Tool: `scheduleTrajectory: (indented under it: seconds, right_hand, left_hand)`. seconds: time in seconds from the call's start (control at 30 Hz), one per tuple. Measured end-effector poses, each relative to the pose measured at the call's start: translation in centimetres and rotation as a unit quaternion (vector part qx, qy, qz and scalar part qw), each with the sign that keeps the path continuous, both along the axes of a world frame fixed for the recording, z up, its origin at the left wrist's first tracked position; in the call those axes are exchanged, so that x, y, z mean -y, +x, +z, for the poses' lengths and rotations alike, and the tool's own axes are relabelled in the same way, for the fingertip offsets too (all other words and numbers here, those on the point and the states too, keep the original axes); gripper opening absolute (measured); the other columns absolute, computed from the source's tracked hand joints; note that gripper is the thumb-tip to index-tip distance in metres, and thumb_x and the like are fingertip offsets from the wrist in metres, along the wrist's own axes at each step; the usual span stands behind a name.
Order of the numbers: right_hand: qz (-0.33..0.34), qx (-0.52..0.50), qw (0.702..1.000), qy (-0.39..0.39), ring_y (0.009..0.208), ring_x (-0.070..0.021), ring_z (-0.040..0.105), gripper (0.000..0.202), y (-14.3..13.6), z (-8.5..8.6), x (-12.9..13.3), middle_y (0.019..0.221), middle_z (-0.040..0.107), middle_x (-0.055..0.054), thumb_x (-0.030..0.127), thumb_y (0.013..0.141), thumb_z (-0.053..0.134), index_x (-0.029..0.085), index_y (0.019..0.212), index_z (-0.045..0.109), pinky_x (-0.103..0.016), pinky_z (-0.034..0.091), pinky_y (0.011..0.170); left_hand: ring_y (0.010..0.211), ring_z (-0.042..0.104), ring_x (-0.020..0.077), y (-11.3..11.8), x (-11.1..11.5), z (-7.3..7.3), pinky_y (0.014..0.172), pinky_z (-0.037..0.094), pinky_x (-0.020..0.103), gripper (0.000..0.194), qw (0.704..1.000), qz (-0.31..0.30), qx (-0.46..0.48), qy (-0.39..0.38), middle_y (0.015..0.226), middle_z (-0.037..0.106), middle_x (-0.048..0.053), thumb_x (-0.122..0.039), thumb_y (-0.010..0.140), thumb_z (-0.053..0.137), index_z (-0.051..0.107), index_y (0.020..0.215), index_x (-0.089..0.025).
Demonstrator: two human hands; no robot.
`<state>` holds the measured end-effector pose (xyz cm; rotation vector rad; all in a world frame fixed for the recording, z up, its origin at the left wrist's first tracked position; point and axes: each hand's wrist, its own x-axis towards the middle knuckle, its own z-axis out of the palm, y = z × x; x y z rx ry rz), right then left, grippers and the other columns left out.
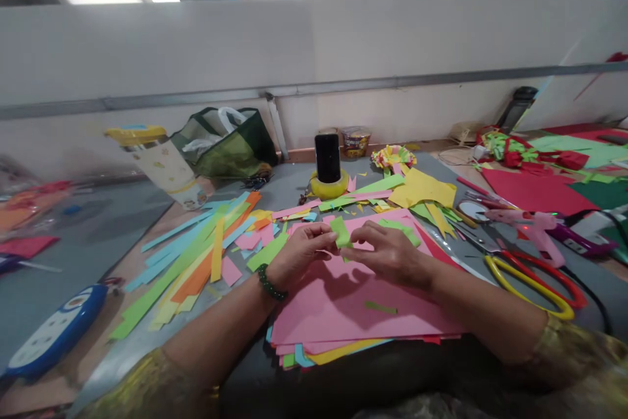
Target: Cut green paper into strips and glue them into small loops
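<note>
A small green paper piece (339,231) is held between both hands, above a stack of pink paper (333,308). The fingertips of my left hand (310,246) pinch its left side; a dark green bead bracelet circles that wrist. At its lower right edge, the fingers of my right hand (385,250) are closed on it. A thin green scrap (381,307) lies on the top pink sheet. More green paper (402,231) sits just behind my right hand. Sheets of other colours stick out below the pink ones.
Coloured strips (196,262) fan out at the left. Scissors (530,282) and a pink glue gun (532,226) lie right. Behind stand a phone (328,157) on a yellow holder, a cup (356,142), a tumbler (161,164) and a green bag (235,151).
</note>
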<state>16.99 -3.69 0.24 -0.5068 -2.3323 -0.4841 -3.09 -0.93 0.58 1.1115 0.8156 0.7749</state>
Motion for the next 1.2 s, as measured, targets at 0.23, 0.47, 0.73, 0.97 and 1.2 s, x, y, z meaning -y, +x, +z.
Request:
scheduleTrajectory:
  seconds: [0.23, 0.47, 0.73, 0.97, 1.2]
  right_hand:
    - [0.02, -0.202, 0.956, -0.21, 0.063, -0.011, 0.052, 0.019, -0.7, -1.1, -0.6, 0.071, 0.059, -0.002, 0.028, 0.094, 0.058, 0.018, 0.081, 0.069, -0.022, 0.043, 0.054]
    - [-0.054, -0.361, 0.742, -0.563, 0.047, -0.0065, 0.036, 0.049, -1.3, -0.2, -0.8, 0.051, 0.045, 0.006, 0.058, 0.059, 0.08, 0.019, 0.054, 0.051, -0.022, 0.028, 0.042]
    - [-0.118, -0.347, 0.617, -0.696, 0.035, -0.0036, 0.03, 0.048, -1.3, 0.6, -0.7, 0.042, 0.041, 0.01, 0.052, 0.045, 0.085, 0.019, 0.053, 0.051, -0.02, 0.02, 0.032]
    - [-0.123, -0.338, 0.615, -0.702, 0.034, -0.004, 0.03, 0.047, -1.1, 0.1, -0.7, 0.04, 0.042, 0.01, 0.052, 0.045, 0.084, 0.02, 0.052, 0.051, -0.02, 0.02, 0.03]
    - [-0.132, -0.321, 0.63, -0.695, 0.041, -0.0042, 0.034, 0.045, -1.2, 0.5, -0.8, 0.043, 0.044, 0.009, 0.049, 0.047, 0.084, 0.018, 0.051, 0.052, -0.02, 0.023, 0.038]
  left_hand:
    - [0.055, 0.053, 0.0083, 0.0, 0.1, -0.3, 0.052, 0.043, 0.018, 0.034, 0.997, 0.011, -0.065, 0.029, 0.057, 0.059, -0.002, -0.044, 0.055, 0.082, 0.064, 0.06, -0.015]
    - [0.055, 0.053, 0.0112, 0.1, 0.2, -0.2, 0.054, 0.044, 0.022, 0.027, 0.97, -0.019, -0.157, 0.186, 0.058, 0.061, 0.0, -0.042, 0.07, 0.067, 0.068, 0.064, -0.016]
    - [0.056, 0.056, 0.0118, 0.2, 0.4, -0.6, 0.057, 0.046, 0.021, 0.018, 0.933, -0.024, -0.203, 0.296, 0.058, 0.064, -0.001, -0.028, 0.076, 0.056, 0.065, 0.064, -0.017]
    - [0.058, 0.058, 0.013, 0.1, 0.6, -0.2, 0.057, 0.046, 0.021, 0.019, 0.918, -0.03, -0.231, 0.322, 0.061, 0.067, 0.001, -0.025, 0.076, 0.054, 0.067, 0.064, -0.017]
    - [0.064, 0.061, 0.0146, 0.1, 0.8, -0.2, 0.061, 0.047, 0.022, 0.02, 0.898, -0.036, -0.261, 0.354, 0.067, 0.07, 0.002, -0.024, 0.078, 0.054, 0.068, 0.065, -0.018]
